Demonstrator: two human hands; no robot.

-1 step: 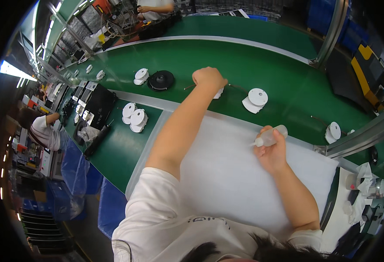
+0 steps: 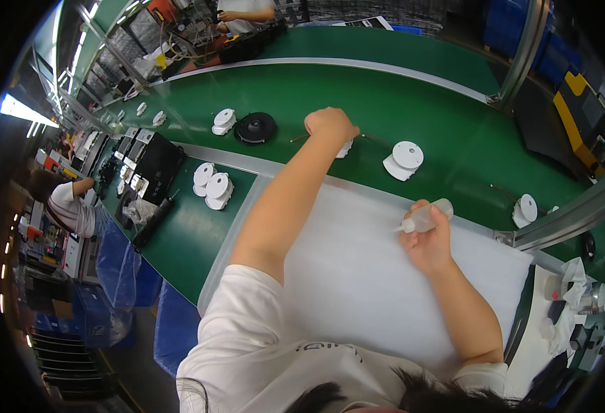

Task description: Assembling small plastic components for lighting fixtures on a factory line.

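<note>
From the head camera, the left arm stretches far forward across the white foam mat (image 2: 357, 275), and the left hand (image 2: 330, 125) is curled into a fist over a white round part (image 2: 344, 149) lying on the green conveyor belt (image 2: 447, 103); the fingers are closed down on it, though most of the part is hidden under the hand, so how firmly it is held cannot be told. The right forearm rises from the lower edge, elbow bent, and the right hand (image 2: 427, 242) is wrapped tightly round a small clear squeeze bottle (image 2: 426, 216), held tilted with its white nozzle pointing left above the mat. Its contents cannot be made out. On the belt just right of the left hand lies another white disc part (image 2: 404, 159), with a black round part (image 2: 255, 128) and a white one (image 2: 223, 121) to the left. Three white discs (image 2: 213, 185) sit clustered on the green bench beside the mat.
</note>
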